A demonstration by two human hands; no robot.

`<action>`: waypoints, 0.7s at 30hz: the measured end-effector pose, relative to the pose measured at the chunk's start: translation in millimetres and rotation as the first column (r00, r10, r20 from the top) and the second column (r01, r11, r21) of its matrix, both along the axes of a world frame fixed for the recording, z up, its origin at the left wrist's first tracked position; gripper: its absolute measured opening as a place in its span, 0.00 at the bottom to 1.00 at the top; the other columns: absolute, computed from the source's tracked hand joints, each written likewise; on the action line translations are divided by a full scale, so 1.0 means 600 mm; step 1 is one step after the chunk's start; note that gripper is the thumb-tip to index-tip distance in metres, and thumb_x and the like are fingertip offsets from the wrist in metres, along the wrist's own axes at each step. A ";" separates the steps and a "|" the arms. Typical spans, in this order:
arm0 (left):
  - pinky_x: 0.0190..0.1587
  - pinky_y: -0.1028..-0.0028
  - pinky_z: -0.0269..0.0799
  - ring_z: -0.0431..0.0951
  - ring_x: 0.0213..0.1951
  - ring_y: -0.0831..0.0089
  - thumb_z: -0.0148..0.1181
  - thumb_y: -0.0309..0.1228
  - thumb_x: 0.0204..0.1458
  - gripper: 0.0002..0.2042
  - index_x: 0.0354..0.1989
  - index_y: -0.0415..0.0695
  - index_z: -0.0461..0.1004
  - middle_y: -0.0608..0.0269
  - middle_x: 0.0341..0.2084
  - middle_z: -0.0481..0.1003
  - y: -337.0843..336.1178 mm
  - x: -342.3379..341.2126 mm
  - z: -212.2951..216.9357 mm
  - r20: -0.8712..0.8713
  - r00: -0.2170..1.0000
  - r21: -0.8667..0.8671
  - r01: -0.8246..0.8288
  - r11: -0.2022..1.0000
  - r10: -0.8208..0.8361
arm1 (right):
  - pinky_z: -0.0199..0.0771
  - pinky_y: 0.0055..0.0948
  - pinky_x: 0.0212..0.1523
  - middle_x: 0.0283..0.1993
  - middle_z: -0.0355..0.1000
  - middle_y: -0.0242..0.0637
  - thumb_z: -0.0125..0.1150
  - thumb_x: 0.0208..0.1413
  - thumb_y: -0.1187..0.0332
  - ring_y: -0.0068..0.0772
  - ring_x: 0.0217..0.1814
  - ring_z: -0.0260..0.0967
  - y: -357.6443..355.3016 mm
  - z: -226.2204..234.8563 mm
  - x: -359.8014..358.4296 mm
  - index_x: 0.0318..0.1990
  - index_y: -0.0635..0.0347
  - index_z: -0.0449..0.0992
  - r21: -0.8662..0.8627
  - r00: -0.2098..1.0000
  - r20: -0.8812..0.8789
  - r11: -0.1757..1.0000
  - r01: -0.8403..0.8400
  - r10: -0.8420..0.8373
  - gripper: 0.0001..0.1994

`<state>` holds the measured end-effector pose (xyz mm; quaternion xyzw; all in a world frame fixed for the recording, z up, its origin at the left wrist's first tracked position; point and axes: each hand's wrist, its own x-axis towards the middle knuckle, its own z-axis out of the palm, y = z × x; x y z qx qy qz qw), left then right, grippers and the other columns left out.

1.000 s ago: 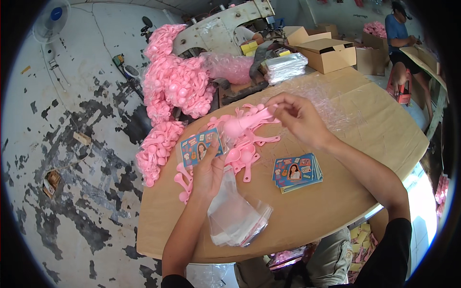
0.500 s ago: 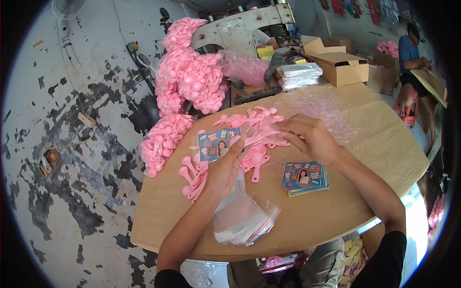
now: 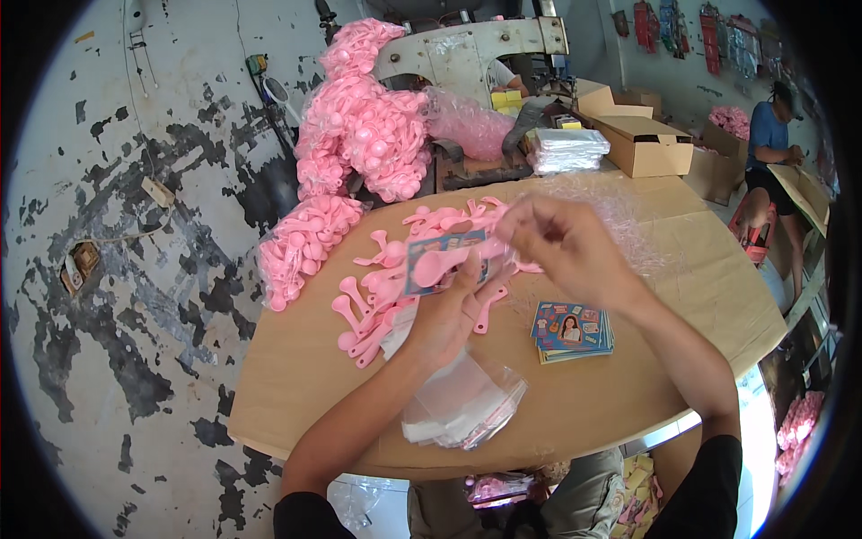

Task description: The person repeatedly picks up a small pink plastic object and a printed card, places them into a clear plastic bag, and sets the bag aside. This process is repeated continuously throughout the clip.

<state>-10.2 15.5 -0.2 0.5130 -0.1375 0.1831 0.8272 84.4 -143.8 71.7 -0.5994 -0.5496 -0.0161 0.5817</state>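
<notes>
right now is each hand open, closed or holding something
Left hand: closed, holding a blue card with a pink spoon over it.
Right hand: curled at the spoon's handle; grip cannot be told.

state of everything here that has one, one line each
card, held, partly covered
scoop, in front of the card
left hand, closed on the card
right hand, curled near the scoop's handle; grip unclear
loose scoops, heaped untidily
card stack, face up, edges uneven
clear bags, flat, fanned out
bagged scoops, packed full
</notes>
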 end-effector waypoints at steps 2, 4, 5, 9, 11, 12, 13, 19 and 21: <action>0.69 0.63 0.55 0.60 0.65 0.62 0.46 0.48 0.63 0.31 0.65 0.38 0.53 0.50 0.63 0.60 0.022 0.002 0.000 0.023 0.998 -0.050 0.052 0.997 -0.050 | 0.61 0.18 0.24 0.25 0.68 0.27 0.56 0.62 0.69 0.13 0.25 0.62 -0.007 0.054 0.009 0.38 0.61 0.77 0.076 0.985 0.140 0.993 0.094 -0.104 0.07; 0.69 0.63 0.54 0.59 0.66 0.61 0.42 0.53 0.63 0.34 0.65 0.36 0.52 0.48 0.64 0.58 0.038 0.012 0.002 0.045 0.993 -0.115 0.113 0.987 -0.109 | 0.67 0.17 0.29 0.31 0.74 0.29 0.54 0.62 0.72 0.17 0.29 0.70 -0.054 0.121 0.030 0.38 0.62 0.78 0.243 0.948 0.255 0.962 0.128 -0.191 0.07; 0.69 0.63 0.53 0.59 0.66 0.61 0.39 0.56 0.62 0.36 0.66 0.35 0.51 0.47 0.64 0.58 0.041 0.022 0.007 0.026 1.000 -0.056 -0.009 0.998 0.010 | 0.67 0.17 0.29 0.31 0.74 0.29 0.54 0.62 0.72 0.17 0.29 0.70 -0.061 0.127 0.039 0.38 0.62 0.78 0.239 0.946 0.257 0.961 0.137 -0.199 0.07; 0.69 0.64 0.50 0.56 0.68 0.63 0.55 0.46 0.58 0.36 0.67 0.33 0.50 0.46 0.64 0.58 0.041 0.025 -0.004 0.120 0.934 0.353 -0.357 0.865 0.337 | 0.74 0.28 0.35 0.29 0.77 0.38 0.60 0.53 0.67 0.32 0.31 0.77 -0.026 0.087 0.054 0.31 0.62 0.80 -0.086 0.912 0.314 0.948 0.305 -0.265 0.08; 0.66 0.63 0.53 0.59 0.65 0.65 0.66 0.38 0.51 0.41 0.67 0.31 0.48 0.46 0.62 0.61 0.033 0.012 -0.002 0.276 0.854 0.701 -0.493 0.515 0.442 | 0.75 0.34 0.36 0.27 0.77 0.42 0.61 0.49 0.63 0.41 0.30 0.77 0.020 0.075 0.033 0.28 0.63 0.79 -0.063 0.850 0.359 0.899 0.434 -0.385 0.11; 0.66 0.63 0.53 0.59 0.65 0.65 0.66 0.38 0.51 0.41 0.67 0.31 0.48 0.46 0.62 0.61 0.019 0.007 0.004 0.278 0.853 0.708 -0.492 0.506 0.441 | 0.75 0.34 0.36 0.27 0.77 0.42 0.61 0.49 0.63 0.41 0.30 0.77 0.032 0.072 0.027 0.28 0.63 0.79 -0.054 0.852 0.352 0.901 0.431 -0.387 0.11; 0.55 0.71 0.61 0.66 0.53 0.72 0.63 0.30 0.53 0.36 0.66 0.33 0.50 0.53 0.55 0.66 0.002 0.004 0.006 0.182 0.898 0.774 -0.383 0.504 0.402 | 0.74 0.36 0.35 0.26 0.77 0.42 0.61 0.49 0.62 0.43 0.30 0.76 0.037 0.065 0.023 0.28 0.64 0.79 -0.091 0.879 0.356 0.924 0.371 -0.318 0.12; 0.35 0.80 0.69 0.74 0.35 0.84 0.56 0.34 0.60 0.14 0.50 0.39 0.72 0.70 0.37 0.76 0.009 -0.002 0.015 -0.228 0.929 0.581 -0.111 0.806 0.292 | 0.71 0.28 0.33 0.25 0.74 0.35 0.58 0.60 0.55 0.20 0.29 0.70 0.032 0.074 0.051 0.37 0.64 0.79 0.180 0.966 0.168 0.969 0.169 -0.199 0.18; 0.39 0.78 0.71 0.75 0.39 0.82 0.55 0.33 0.61 0.15 0.52 0.40 0.70 0.69 0.39 0.76 0.002 -0.017 0.042 -0.359 0.903 0.631 0.049 0.774 0.236 | 0.70 0.27 0.32 0.27 0.75 0.34 0.60 0.59 0.57 0.20 0.29 0.69 0.022 0.059 0.067 0.38 0.64 0.79 0.078 0.983 0.169 0.995 0.056 -0.069 0.16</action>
